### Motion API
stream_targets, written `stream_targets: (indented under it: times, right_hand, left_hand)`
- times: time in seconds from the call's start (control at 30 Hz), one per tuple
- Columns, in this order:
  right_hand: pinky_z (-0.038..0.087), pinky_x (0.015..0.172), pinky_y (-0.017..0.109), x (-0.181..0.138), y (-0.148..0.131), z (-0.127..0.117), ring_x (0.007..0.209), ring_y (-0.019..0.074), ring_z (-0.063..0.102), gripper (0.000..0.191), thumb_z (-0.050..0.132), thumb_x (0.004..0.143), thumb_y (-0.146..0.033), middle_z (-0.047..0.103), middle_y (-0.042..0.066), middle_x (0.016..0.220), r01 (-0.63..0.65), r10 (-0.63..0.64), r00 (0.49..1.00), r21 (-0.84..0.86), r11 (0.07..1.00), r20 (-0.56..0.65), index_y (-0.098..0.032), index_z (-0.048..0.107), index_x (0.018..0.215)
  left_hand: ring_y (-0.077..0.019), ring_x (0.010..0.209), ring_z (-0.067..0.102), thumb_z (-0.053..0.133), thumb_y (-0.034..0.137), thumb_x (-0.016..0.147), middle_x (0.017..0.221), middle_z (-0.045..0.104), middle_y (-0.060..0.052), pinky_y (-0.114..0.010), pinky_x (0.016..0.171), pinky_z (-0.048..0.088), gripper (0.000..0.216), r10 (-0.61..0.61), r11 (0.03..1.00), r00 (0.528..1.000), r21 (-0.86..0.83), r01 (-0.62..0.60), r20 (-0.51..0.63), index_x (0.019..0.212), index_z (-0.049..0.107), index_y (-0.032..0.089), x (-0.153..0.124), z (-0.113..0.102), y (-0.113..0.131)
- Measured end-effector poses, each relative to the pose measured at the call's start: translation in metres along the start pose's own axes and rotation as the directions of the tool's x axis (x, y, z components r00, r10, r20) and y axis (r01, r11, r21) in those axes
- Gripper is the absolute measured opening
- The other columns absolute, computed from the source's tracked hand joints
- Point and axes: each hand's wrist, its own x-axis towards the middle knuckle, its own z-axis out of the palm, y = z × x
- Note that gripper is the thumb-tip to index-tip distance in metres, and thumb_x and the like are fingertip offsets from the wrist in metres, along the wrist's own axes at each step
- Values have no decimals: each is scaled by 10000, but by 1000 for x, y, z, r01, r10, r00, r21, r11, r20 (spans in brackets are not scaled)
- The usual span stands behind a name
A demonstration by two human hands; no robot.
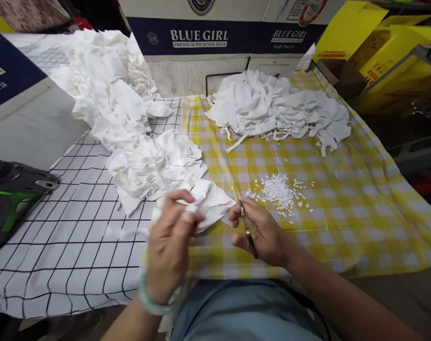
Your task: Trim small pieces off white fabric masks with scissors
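Note:
My left hand point(175, 237), with a pale green bangle at its wrist, is closed on a white cloth piece point(215, 203) that spreads out beyond the fingers. My right hand point(263, 232) grips a small pair of scissors point(244, 220), fingers in the handles and the thin blades pointing away from me. The scissors stand just right of the cloth; whether they touch it I cannot tell. Past my right hand lies a little heap of tiny white snippets point(279, 189). A pile of crumpled white cloth pieces point(151, 161) reaches up to my left hand from the left.
Another heap of white cloth pieces with straps point(272, 106) lies at the back right on the yellow checked tablecloth point(343, 208). White beer cartons point(229, 38) stand behind and at the left. Yellow bags point(393, 61) are beyond the right edge. A dark bag point(13, 203) sits at the left.

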Motion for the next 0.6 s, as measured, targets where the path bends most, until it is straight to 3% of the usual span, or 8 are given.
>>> stream_targets:
  times: [0.1,0.17,0.37,0.6]
  right_hand:
    - [367,618,294,-13,5,-7,645,160,468,559,523,835,-731,529,13,662,-51,59,996,-115,992,64,-182,532,723]
    - [336,597,279,-22,10,-12,608,144,451,541,589,807,-706,517,-2,627,-95,108,991,-147,984,81,-183,510,692]
    - [312,601,260,-34,19,-24,569,124,449,494,734,717,-625,512,-31,583,-186,209,971,-180,966,119,-184,514,683]
    - [281,560,247,-36,20,-28,536,113,429,464,793,662,-525,510,-32,564,-217,243,965,-219,951,100,-188,477,612]
  left_hand:
    - [-53,579,394,516,304,959,1081,468,-51,-233,494,355,277,-98,982,978,-141,125,186,775,661,157,-14,39,-25]
    - [-63,604,403,494,305,972,1080,451,-50,-237,512,355,287,-131,960,959,-210,186,252,776,645,159,-17,51,-35]
    - [-177,859,464,492,287,966,962,450,-69,-261,636,406,300,-115,973,943,-154,170,311,701,563,166,-16,57,-38]
    - [-205,1031,459,451,199,964,1066,419,-58,-305,848,418,244,-88,978,924,-145,152,372,753,572,176,-17,68,-38]
